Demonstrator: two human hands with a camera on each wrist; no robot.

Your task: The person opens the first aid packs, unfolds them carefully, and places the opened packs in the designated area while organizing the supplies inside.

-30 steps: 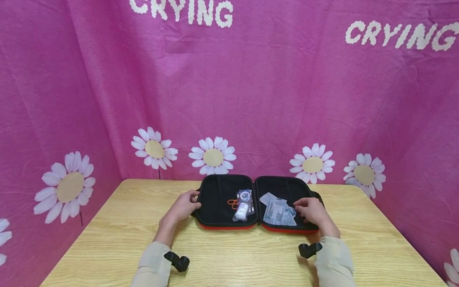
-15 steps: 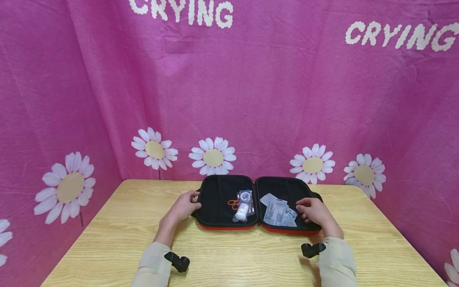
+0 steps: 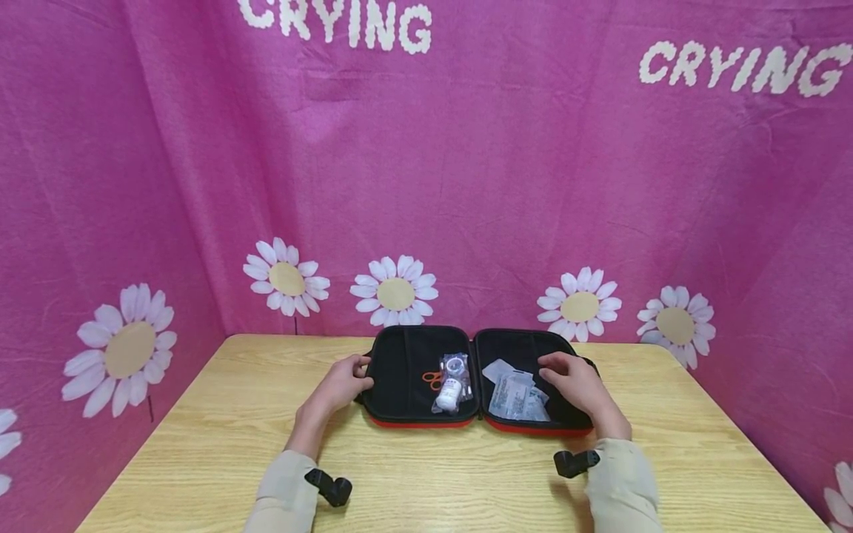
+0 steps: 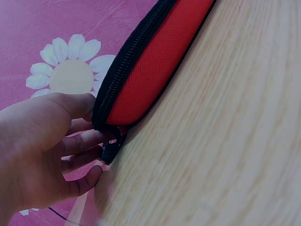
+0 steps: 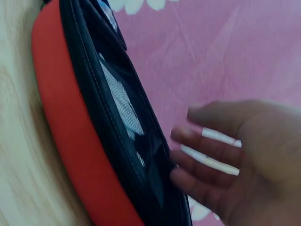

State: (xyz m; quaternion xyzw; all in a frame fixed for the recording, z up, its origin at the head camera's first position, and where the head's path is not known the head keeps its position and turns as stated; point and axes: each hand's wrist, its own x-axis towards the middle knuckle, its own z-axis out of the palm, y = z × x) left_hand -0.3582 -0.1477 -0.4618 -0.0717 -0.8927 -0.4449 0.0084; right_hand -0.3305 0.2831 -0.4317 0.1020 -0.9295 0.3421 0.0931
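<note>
A zip case (image 3: pixel 389 370), red outside and black inside, lies unfolded on the table. My left hand (image 3: pixel 343 381) holds its left edge; in the left wrist view the thumb lies at the zipper rim (image 4: pixel 110 89) and the fingers reach beside the black strap (image 4: pixel 110 151). Over the right half hovers my right hand (image 3: pixel 576 381), fingers loosely bent and nothing in them. Flat whitish packets (image 3: pixel 513 392) lie in that half, left of the hand. The left half bears orange-handled scissors (image 3: pixel 433 380), partly hidden, and a clear bag (image 3: pixel 465 366) with a white bottle (image 3: pixel 449 394).
The wooden table (image 3: pixel 426 481) ends at the back against a pink curtain (image 3: pixel 466 185) printed with daisies. A black wrist camera (image 3: pixel 329 488) sits on the left sleeve and another camera (image 3: pixel 576 464) on the right.
My right hand has lifted and moved slightly away from me, its fingers less bent than before. The left hand and the case have stayed in place.
</note>
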